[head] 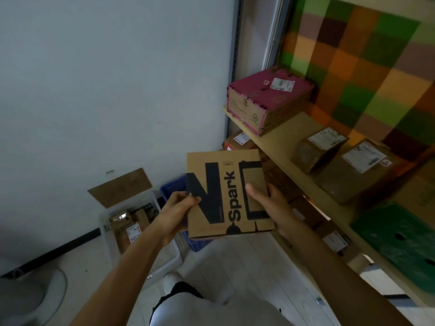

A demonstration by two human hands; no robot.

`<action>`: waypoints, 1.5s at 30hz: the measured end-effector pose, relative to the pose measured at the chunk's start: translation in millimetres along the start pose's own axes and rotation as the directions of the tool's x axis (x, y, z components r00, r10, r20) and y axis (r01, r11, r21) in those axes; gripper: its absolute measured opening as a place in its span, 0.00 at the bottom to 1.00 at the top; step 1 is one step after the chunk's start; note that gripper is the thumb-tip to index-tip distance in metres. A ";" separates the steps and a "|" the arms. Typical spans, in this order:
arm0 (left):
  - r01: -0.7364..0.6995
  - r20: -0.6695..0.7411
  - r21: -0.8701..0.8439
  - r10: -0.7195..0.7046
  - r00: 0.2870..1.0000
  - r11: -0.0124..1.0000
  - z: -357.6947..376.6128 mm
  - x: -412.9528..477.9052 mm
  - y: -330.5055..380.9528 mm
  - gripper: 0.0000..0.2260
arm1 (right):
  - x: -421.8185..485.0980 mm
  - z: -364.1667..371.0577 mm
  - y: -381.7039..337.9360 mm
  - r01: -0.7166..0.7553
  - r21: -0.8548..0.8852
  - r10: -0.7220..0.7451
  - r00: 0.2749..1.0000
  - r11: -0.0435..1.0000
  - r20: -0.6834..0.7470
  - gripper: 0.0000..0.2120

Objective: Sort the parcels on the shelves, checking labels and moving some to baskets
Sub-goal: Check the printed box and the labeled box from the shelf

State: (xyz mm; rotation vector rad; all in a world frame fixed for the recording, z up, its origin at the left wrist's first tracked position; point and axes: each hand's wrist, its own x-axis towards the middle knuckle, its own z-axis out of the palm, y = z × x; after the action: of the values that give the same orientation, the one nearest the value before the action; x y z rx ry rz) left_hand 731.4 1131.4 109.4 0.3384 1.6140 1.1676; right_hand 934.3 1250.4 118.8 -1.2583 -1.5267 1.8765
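I hold a flat brown cardboard box printed "Spark" point(227, 191) in front of me with both hands, its printed face up. My left hand point(177, 211) grips its left edge, thumb on top. My right hand point(270, 208) grips the right side, thumb lying on the printed panel. Below on the floor stand a white basket point(164, 262) holding brown labelled parcels and a blue basket point(173, 187), partly hidden by the box. To the right, a wooden shelf point(284, 135) carries a pink-topped box point(268, 97) and two brown taped parcels point(317, 149) point(360, 170) with white labels.
A green perforated crate point(400, 243) sits on the shelf at the right. A lower shelf holds more labelled parcels point(334, 241). A cardboard flap point(120, 187) leans on the white wall behind the white basket. A checked colourful panel backs the shelf.
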 end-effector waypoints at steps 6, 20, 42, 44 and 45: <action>-0.138 -0.189 -0.006 0.135 0.973 0.990 9.0 -6.4 -3.5 0.41 | -5.2 11.7 -0.8 0.173 -0.024 -0.175 0.982 0.985 -0.065 0.17; -0.053 -0.050 0.141 0.060 0.997 0.989 -4.0 3.4 1.1 0.06 | 12.1 -13.5 -6.4 -0.063 0.009 0.064 0.997 0.998 -0.036 0.32; 0.142 -0.455 -0.071 -0.159 0.876 0.987 -74.9 16.4 -87.7 0.12 | 45.4 93.1 63.3 -0.224 -0.302 0.252 0.966 0.927 0.056 0.40; 0.157 -0.530 -0.193 -0.237 0.814 0.969 -101.7 25.0 -96.4 0.11 | 59.7 130.0 69.7 -0.271 -0.305 0.303 0.951 0.913 0.060 0.44; 0.146 -0.554 -0.243 -0.260 0.790 0.959 -107.1 26.9 -97.9 0.10 | 62.1 141.3 70.0 -0.315 -0.270 0.336 0.941 0.910 0.035 0.43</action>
State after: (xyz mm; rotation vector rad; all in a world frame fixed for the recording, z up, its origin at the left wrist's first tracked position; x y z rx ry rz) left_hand 661.0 1048.7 9.4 -0.3575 1.9810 1.3157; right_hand 800.2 1198.3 29.2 -1.6635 -1.7407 1.9953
